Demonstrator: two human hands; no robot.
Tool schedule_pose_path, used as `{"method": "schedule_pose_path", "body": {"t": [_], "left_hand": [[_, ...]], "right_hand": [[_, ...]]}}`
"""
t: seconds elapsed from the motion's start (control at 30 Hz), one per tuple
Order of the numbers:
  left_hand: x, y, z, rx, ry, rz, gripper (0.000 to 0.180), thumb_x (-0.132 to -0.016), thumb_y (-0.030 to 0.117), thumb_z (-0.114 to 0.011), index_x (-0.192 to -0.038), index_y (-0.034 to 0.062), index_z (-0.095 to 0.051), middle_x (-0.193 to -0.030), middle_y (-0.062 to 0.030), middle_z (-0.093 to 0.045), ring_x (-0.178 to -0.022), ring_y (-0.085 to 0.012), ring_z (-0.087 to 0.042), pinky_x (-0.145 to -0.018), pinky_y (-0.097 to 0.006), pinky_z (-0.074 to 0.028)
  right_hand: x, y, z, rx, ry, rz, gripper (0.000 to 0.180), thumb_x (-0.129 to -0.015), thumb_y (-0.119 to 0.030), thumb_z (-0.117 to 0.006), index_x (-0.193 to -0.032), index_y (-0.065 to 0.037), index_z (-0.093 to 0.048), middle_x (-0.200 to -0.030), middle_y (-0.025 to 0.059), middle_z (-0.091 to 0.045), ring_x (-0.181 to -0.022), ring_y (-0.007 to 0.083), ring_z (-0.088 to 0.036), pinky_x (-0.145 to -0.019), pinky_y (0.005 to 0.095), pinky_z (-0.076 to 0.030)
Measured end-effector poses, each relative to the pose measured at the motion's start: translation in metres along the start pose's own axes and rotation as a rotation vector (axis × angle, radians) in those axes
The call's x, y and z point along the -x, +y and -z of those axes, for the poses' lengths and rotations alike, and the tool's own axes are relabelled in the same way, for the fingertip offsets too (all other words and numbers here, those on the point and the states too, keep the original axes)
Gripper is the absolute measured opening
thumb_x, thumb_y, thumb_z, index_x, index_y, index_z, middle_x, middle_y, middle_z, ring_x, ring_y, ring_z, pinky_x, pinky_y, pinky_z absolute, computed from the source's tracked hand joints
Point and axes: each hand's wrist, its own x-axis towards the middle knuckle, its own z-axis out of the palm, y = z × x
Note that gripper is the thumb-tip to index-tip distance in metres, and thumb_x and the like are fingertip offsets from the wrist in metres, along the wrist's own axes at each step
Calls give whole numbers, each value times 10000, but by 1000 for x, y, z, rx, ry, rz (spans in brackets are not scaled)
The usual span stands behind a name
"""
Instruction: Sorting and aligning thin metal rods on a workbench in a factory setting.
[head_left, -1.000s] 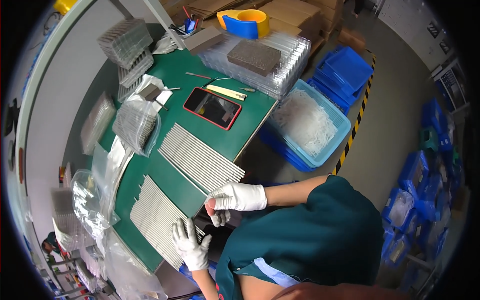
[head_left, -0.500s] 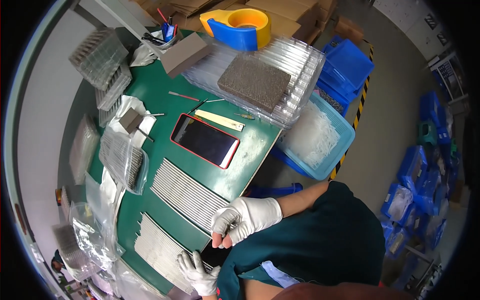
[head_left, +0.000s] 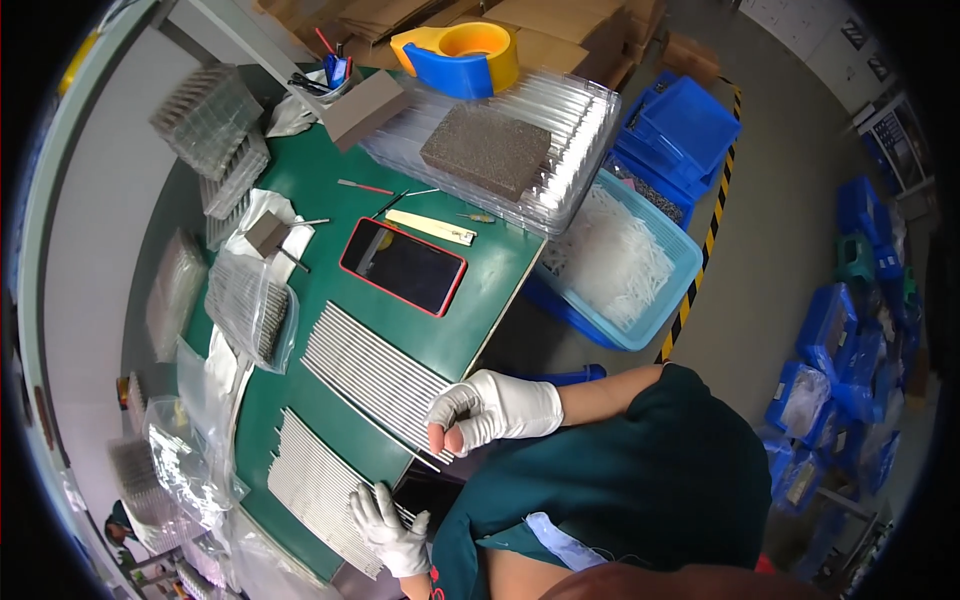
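Note:
My left hand, in a white glove, lies with its fingers spread on the near end of a row of thin metal rods. Beyond that row, a second row of similar rods is laid side by side on the green table. At this second row's near end is my right hand, also gloved, with bare thumb and fingertip showing. Its fingers are curled into a pinch; whatever sits between them is too small to make out. A dark gap shows between the near ends of the rows.
A red-edged phone lies past the rods, beside a yellow strip. Clear trays carry a brown block and a tape dispenser. Bagged rods line the left edge. A light-blue basket of white pieces stands right.
My right hand has shifted slightly up in the picture, still pinched. My left hand remains spread on the rods, a little higher. The view has tilted slightly.

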Motion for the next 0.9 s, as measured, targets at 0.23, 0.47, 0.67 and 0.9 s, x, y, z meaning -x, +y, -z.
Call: {"method": "schedule_pose_path", "body": {"t": [0.23, 0.47, 0.67, 0.9], "left_hand": [[5, -5, 15, 255, 149, 10, 821, -735, 663, -484, -1296, 68, -410, -1280, -195, -433, -1203, -433, -361, -990, -511, -294], [4, 46, 80, 221, 445, -85, 490, -667, 354, -721, -1051, 87, -574, -975, -94, -555, -980, -358, -524, -918, -495, -383], [29, 36, 70, 394, 529, -26, 389, -666, 271, -748, -973, 66, -626, -1007, -100, -576, -1062, -355, -511, -911, -434, -405], [39, 34, 67, 198, 688, -78, 276, -703, 255, -712, -904, 89, -624, -955, -48, -594, -1013, -310, -539, -896, -443, -414]], "right_hand": [[-10, 23, -40, 121, -97, -188, 269, -826, -198, -639, -1036, -33, -613, -930, 12, -620, -828, 78, -553, -784, 232, -455], [-26, 60, -94, 369, -286, -391, 404, -804, -425, -634, -781, -21, -639, -584, -9, -526, -522, 64, -456, -474, 218, -370], [-30, 69, -114, 419, -366, -494, 461, -773, -504, -632, -715, -47, -608, -581, 7, -522, -521, 87, -479, -467, 214, -379], [-29, 83, -113, 25, -402, -664, 330, -800, -377, -655, -772, -50, -624, -621, 2, -519, -564, 80, -466, -515, 220, -365]]}}
